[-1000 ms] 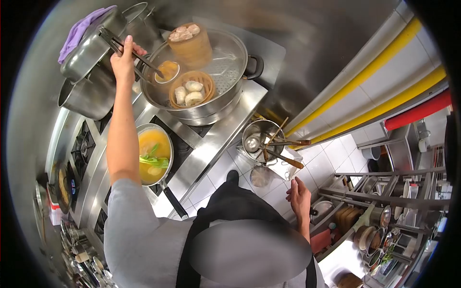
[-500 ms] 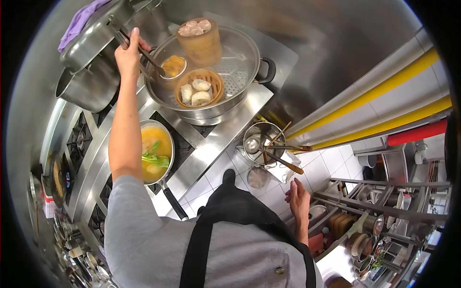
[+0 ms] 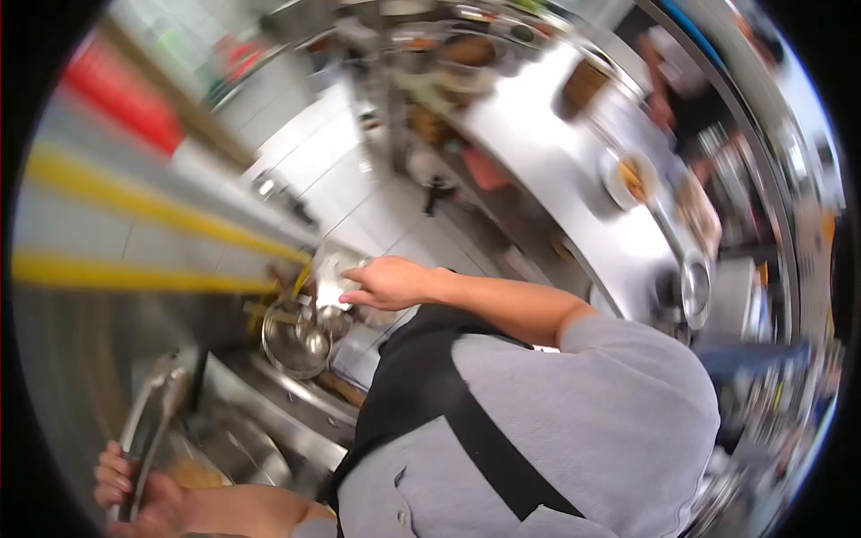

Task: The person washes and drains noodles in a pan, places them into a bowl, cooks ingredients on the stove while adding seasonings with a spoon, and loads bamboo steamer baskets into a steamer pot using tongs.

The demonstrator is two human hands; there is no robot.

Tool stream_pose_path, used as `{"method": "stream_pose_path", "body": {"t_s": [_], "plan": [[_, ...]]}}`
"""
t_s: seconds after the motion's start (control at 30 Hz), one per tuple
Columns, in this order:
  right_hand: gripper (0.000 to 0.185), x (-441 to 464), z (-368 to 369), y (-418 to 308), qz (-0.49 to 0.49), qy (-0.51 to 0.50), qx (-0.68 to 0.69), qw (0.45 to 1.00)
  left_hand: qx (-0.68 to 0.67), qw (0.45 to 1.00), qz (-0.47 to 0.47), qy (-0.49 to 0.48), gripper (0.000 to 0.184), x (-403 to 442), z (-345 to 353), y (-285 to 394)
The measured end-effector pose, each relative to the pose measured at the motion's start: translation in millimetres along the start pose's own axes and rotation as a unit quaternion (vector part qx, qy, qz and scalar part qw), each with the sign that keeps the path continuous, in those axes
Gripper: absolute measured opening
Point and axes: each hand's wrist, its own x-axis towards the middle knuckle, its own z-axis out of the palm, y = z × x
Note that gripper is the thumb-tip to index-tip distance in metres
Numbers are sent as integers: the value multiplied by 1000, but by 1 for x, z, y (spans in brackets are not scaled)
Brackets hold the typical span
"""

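Note:
At the lower left, my left hand [image 3: 134, 489] is closed around a pair of metal tongs [image 3: 154, 426], whose ends point up and away; motion blurs them. Beneath that arm is the wide steamer pan [image 3: 256, 444], with a yellowish shape [image 3: 193, 472] inside, too smeared to name. My right hand [image 3: 386, 283] reaches across my front with its thumb and fingers apart, holding nothing that I can see. Close to its fingertips are a white sheet-like thing [image 3: 330, 285] and a metal pot [image 3: 291, 354] holding utensils, including a ladle [image 3: 314, 342].
A steel counter [image 3: 547, 152] runs along the far side, bearing a white bowl of orange-yellow food [image 3: 630, 181] and a round brown container [image 3: 587, 82]. Another person [image 3: 673, 67] stands behind it. White floor tiles [image 3: 341, 193] lie between counter and stove.
My view and body have swung right. The tongs have come away from the small dish, still in my left hand. My right hand has moved from my side toward the utensil pot.

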Motion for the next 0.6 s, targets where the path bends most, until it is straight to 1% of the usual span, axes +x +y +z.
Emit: {"method": "stream_pose_path", "body": {"t_s": [0.03, 0.1, 0.17, 0.2, 0.23, 0.27, 0.3, 0.33, 0.37, 0.4, 0.43, 0.47, 0.5, 0.53, 0.57, 0.6], "plan": [[58, -19, -13, 18, 48, 29, 8, 998, -27, 998, -20, -54, 43, 11, 32, -40], [55, -66, -40, 47, 121, 84, 25, 989, -92, 982, -66, -154, 44, 20, 106, -97], [45, -126, -70, 75, 173, 188, 35, 966, -103, 964, -80, -234, 45, 22, 178, -149], [36, -158, -83, 95, 159, 265, 47, 950, -112, 953, -91, -268, 44, 21, 208, -171], [29, -195, -96, 115, 174, 356, 61, 916, -123, 946, -97, -285, 44, 17, 243, -193], [30, -227, -109, 135, 206, 431, 38, 878, -163, 927, -109, -319, 43, 15, 275, -214], [31, -262, -146, 128, 396, 432, 79, 806, -200, 907, -121, -350, 42, 12, 308, -232], [33, -306, -152, 193, 349, 518, -14, 781, -210, 899, -128, -363, 38, 9, 340, -251], [35, -345, -179, 233, 479, 523, -16, 705, -224, 890, -125, -378, 34, 3, 373, -270], [36, -379, -207, 254, 472, 554, -52, 684, -255, 877, -156, -378, 33, -2, 399, -297], [37, -409, -229, 281, 480, 533, -199, 668, -260, 875, -142, -383, 36, -15, 434, -311], [38, -424, -262, 288, 508, 501, -109, 693, -273, 866, -156, -390, 40, -26, 464, -329], [41, -441, -284, 306, 479, 482, -124, 723, -279, 860, -169, -393, 41, -40, 493, -341], [35, -452, -299, 330, 487, 398, -149, 763, -300, 850, -188, -389, 39, -54, 520, -352], [29, -453, -316, 336, 483, 314, -173, 799, -327, 839, -195, -390, 38, -66, 543, -364], [23, -450, -326, 341, 544, 318, -40, 775, -353, 827, -201, -389, 38, -76, 563, -376]]}}
